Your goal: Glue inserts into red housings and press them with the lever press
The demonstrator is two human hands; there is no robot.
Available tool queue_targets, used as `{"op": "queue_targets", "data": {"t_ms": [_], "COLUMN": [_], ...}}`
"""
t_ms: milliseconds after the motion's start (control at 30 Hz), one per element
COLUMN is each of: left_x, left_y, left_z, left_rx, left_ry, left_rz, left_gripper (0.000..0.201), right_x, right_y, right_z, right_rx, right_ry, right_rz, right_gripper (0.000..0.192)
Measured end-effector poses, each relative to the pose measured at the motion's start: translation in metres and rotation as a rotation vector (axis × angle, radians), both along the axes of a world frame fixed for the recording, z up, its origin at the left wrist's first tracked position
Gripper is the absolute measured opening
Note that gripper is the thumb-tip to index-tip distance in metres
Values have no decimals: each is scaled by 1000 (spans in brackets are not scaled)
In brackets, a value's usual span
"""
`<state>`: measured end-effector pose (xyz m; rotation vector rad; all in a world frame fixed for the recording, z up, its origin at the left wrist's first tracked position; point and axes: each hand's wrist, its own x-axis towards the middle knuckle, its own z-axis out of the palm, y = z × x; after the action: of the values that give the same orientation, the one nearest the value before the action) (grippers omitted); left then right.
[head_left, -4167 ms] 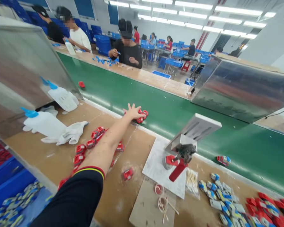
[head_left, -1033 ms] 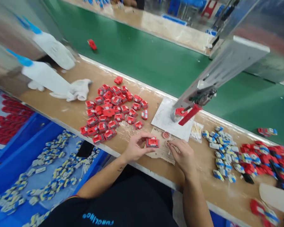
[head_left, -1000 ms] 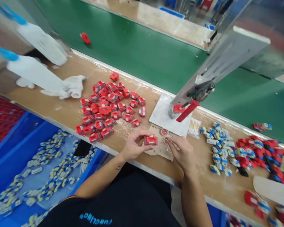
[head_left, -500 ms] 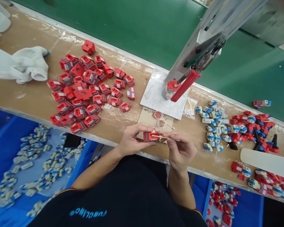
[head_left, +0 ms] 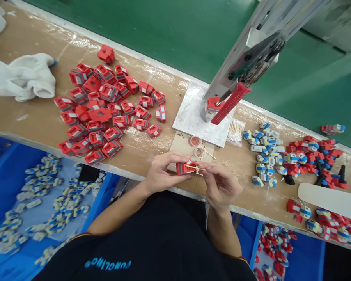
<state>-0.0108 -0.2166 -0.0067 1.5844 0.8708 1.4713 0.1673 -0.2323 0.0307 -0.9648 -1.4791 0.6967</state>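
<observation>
My left hand (head_left: 161, 171) grips a red and grey plastic toy part (head_left: 181, 169) between thumb and fingers, its hollow side turned up. Pinched in my right hand (head_left: 222, 183) is a thin cotton swab (head_left: 194, 167), its tip over the hollow of the part; whether it touches is too small to tell. Just beyond my hands, two small round cups (head_left: 194, 141) stand on a beige card (head_left: 179, 144), one with reddish contents. Another swab (head_left: 210, 153) lies beside them. A bag of cotton swabs (head_left: 236, 132) rests to the right.
A toggle clamp with a red handle (head_left: 231, 103) rises from a white plate (head_left: 190, 107), a red part beneath it. Many red parts (head_left: 101, 115) spread left, near a white glove (head_left: 36, 78). Blue-white and red pieces (head_left: 295, 158) lie right. Blue bins (head_left: 105, 199) stand below the table.
My right hand and the swab have shifted slightly left along the toy part. My left hand keeps its hold. The whole view has moved a little.
</observation>
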Motion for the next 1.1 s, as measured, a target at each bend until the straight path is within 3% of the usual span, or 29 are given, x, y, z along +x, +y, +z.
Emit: {"op": "queue_targets", "data": {"t_ms": [300,533,733,800,933,1100], "left_x": [-5,-10,-15,-15,-14,-11], "left_y": [2,4,4,3,3,4], "left_z": [4,0,-2,-3,-4,-2], "left_rx": [47,4,-82,-83,-52,-1], "left_ry": [53,47,48,52,68,75], "left_rz": [46,50,41,46,56,43], "left_gripper": [33,35,34,33,33,33], "right_x": [11,29,40,38,28,11], "right_y": [-3,20,47,45,26,11], "right_z": [1,8,-8,-6,7,14], "right_rx": [126,125,-38,-33,34,18], "right_ry": [-251,-323,-703,-664,-291,-142], "right_rz": [-97,-163,55,13,-107,5], "right_gripper": [35,24,18,17,15,14]}}
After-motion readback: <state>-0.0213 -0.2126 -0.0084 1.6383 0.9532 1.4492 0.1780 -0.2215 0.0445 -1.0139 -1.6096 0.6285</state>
